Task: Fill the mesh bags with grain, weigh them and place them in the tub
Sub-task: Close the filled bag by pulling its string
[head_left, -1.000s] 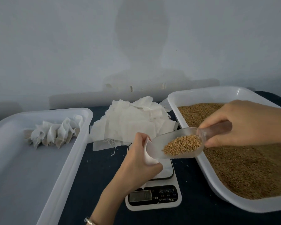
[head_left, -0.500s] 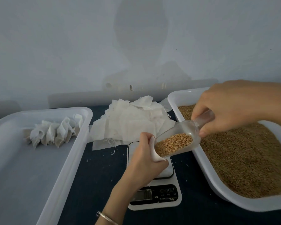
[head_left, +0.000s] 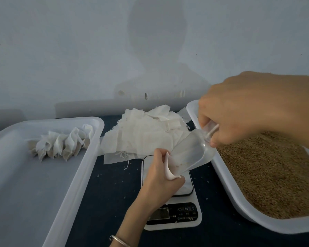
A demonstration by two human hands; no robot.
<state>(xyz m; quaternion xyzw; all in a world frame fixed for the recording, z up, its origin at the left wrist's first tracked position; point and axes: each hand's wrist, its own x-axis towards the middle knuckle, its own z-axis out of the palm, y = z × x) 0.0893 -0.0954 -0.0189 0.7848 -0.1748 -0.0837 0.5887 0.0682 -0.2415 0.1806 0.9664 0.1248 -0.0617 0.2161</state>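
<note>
Two hands busy: left (head_left: 161, 177) pinches bag (head_left: 169, 172), right (head_left: 243, 111) grips scoop (head_left: 191, 157) (dark tabletop (head_left: 114, 202), grey wall (head_left: 78, 50)).

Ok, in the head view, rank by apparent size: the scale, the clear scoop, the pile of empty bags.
1. Pile of empty bags, the widest spread.
2. Scale, partly hidden by the left hand.
3. Clear scoop, smallest, though raised nearer the camera.
</note>
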